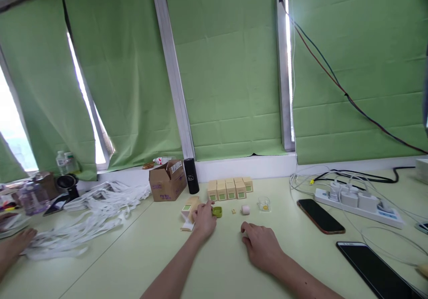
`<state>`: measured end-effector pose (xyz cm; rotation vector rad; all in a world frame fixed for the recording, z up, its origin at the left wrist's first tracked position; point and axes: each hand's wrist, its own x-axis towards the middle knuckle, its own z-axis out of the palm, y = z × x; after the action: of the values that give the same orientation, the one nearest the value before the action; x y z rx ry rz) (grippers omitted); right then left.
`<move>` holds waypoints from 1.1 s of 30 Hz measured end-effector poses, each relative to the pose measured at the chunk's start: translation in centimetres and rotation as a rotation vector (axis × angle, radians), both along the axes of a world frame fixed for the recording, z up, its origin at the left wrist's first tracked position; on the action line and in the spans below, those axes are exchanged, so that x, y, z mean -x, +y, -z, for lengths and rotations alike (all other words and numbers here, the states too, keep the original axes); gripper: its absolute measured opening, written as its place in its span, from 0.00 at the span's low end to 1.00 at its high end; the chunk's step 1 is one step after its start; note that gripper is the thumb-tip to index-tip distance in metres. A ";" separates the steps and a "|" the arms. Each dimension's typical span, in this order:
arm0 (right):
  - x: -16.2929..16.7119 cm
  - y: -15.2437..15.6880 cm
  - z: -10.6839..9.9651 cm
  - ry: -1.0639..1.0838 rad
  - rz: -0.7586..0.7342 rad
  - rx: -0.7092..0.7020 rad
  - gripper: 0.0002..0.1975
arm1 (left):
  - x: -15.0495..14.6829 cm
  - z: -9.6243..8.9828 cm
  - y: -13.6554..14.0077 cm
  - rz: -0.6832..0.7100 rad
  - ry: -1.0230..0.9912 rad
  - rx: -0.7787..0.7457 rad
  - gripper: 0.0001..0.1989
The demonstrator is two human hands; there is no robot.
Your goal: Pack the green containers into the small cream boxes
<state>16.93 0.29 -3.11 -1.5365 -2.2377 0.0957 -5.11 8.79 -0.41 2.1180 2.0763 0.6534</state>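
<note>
My left hand is over the table with its thumb and index finger closed at the left edge of a small green case. Just left of that hand is a small beige carton with a pale flap at its front; the fingers partly cover it. My right hand rests on the tabletop, fingers loosely bent and apart, holding nothing. Beyond it lie a small pale pink cylinder, a tiny yellowish piece and a clear little container with something yellow inside.
Several beige cartons stand in a row behind. A cardboard box and black cylinder are by the wall. White straps and another person's hand are left; two phones and a power strip are right.
</note>
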 end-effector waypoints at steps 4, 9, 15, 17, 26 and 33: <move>-0.2 0.2 0.2 0.050 0.001 -0.016 0.14 | -0.4 -0.2 -1.4 0.068 0.001 -0.054 0.25; -0.3 0.6 0.4 0.231 0.024 -0.062 0.20 | -1.5 -1.4 -3.8 0.333 -0.001 -0.262 0.23; -0.6 1.0 0.7 0.568 -0.067 -0.211 0.25 | -3.0 -2.5 -6.6 0.528 -0.173 -0.406 0.18; -0.5 0.8 0.7 0.637 -0.147 -0.242 0.25 | -3.4 -2.4 -7.3 0.525 -0.238 -0.426 0.17; 0.2 -0.1 0.8 0.715 -0.237 -0.346 0.25 | -4.3 -1.5 -8.5 0.482 -0.354 -0.473 0.15; 0.2 -0.3 0.6 0.711 -0.228 -0.335 0.24 | -5.0 -0.8 -9.3 0.489 -0.418 -0.395 0.13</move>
<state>16.77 -0.04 -3.73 -0.8765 -1.7286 0.2708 -0.13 -0.46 0.36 2.2894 1.2266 1.3591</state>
